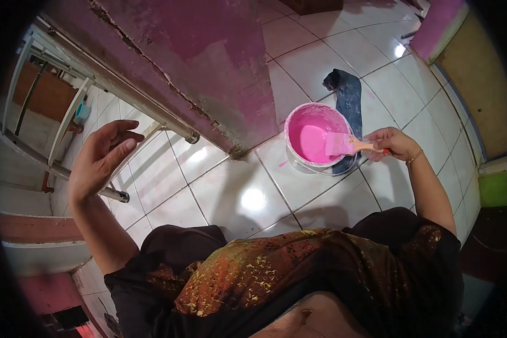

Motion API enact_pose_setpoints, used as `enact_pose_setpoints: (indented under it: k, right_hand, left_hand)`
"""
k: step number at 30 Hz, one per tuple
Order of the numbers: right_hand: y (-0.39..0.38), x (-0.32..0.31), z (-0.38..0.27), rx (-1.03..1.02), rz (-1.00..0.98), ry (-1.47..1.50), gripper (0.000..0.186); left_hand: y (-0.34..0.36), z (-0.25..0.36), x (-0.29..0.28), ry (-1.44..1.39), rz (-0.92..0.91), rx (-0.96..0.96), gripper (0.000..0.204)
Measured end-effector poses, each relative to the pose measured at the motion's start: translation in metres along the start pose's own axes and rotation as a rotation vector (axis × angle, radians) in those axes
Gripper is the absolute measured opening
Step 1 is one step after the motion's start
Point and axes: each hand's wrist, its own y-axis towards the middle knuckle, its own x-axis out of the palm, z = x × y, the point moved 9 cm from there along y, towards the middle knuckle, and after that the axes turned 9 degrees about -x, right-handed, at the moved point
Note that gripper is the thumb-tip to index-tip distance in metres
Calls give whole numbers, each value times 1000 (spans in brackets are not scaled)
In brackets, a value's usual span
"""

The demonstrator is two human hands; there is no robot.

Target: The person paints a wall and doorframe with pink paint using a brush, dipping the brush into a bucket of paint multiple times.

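Note:
A white bucket of pink paint stands on the floor. My right hand grips the wooden handle of a paintbrush; its pink-coated bristles are over the right side of the bucket. My left hand is raised beside a metal railing-like frame, fingers loosely bent and apart, with nothing in them; whether it touches the frame is unclear. A stained dark blue cloth lies on the tiles behind the bucket and partly hidden by it.
A patchy pink wall with a cracked edge rises at the upper middle, next to the metal frame. Another wall with a yellowish panel borders the right. A small teal container sits beyond the frame. White floor tiles lie below me.

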Motion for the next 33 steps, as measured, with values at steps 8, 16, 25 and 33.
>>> enact_pose_setpoints:
  k: [8,16,25,33]
  right_hand:
    - [9,3,17,77,114,-242,26]
    - [-9,90,-70,-131,9,-230,13]
    - [53,212,-81,-208,-122,-663,13]
    - [38,233,-165,-230,101,-468,18]
  left_hand:
    - [19,-23,-17,-30,105,41,42]
    - [33,-25,-37,-228,346,197,37]
    - [55,-35,-41,-366,388,248,37]
    - [54,-28,-39,-372,387,278,37]
